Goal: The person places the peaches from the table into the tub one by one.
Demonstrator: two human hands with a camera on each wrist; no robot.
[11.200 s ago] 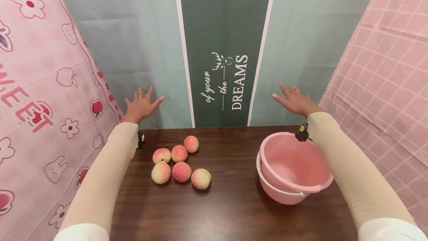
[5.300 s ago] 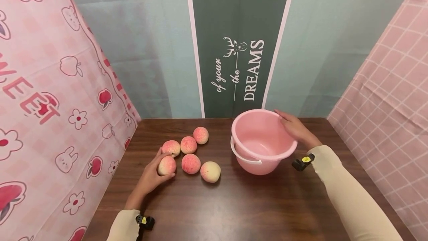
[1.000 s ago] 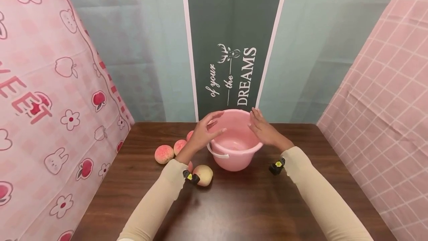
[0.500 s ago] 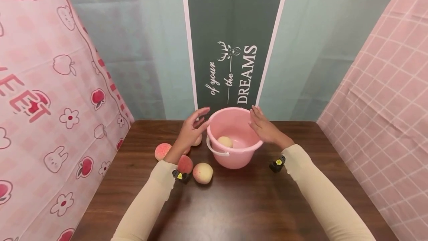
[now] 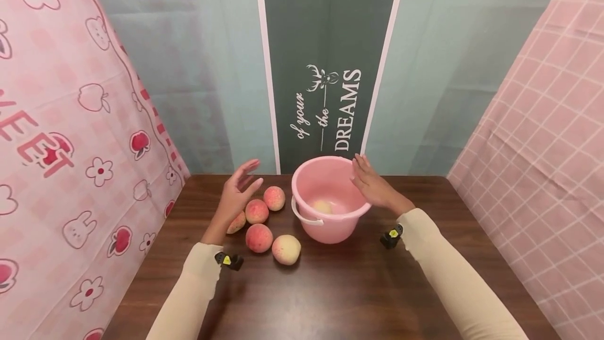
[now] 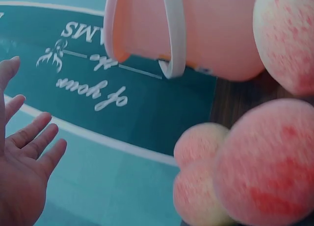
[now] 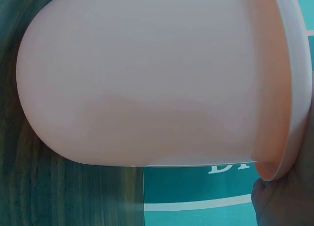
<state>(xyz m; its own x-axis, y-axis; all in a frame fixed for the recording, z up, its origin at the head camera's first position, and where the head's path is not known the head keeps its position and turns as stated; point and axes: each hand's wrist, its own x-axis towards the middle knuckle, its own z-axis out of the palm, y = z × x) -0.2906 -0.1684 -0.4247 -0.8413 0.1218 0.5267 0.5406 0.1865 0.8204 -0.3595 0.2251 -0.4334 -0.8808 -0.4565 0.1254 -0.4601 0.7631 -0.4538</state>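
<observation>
A pink bucket [image 5: 332,227] with a white handle [image 5: 306,216] stands mid-table in the head view. Inside it lies one pale peach [image 5: 323,206]. My right hand [image 5: 377,188] holds the bucket's right rim, its fingers lying along the edge; in the right wrist view part of the hand shows by the rim [image 7: 299,88]. My left hand [image 5: 236,195] is raised and holds nothing, fingers spread and slightly bent, left of the bucket. Below and beside it are several peaches: a red one [image 5: 259,238], a pale one [image 5: 286,250], two at the back, and one partly hidden by the wrist.
Dark wooden table [image 5: 330,298] underneath. A green-grey cloth [image 5: 325,25] with white lettering hangs behind, a pink patterned cloth [image 5: 94,135] at left and a pink checked cloth [image 5: 528,119] at right. Both wrists carry small black cameras.
The left hand has let go of a peach inside the bucket and drawn back to the left over the other peaches. Earlier, the bucket came from the right to mid-table; the right hand stays on its rim.
</observation>
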